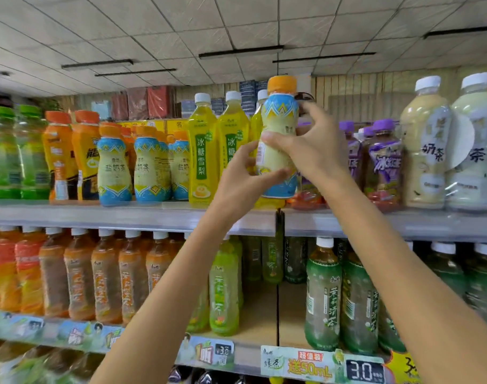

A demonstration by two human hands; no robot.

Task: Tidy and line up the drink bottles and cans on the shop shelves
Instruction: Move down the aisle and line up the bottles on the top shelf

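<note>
Up high, both hands clamp one bottle (278, 139). Left hand (242, 178) pinches its base; right hand (309, 145) wraps its middle, above the shelf (126, 214).

tiled ceiling (153, 29) | dark ceiling strips (241, 51) | red boxes (148, 102) behind | price tag (365, 370) reads 3.0
</note>
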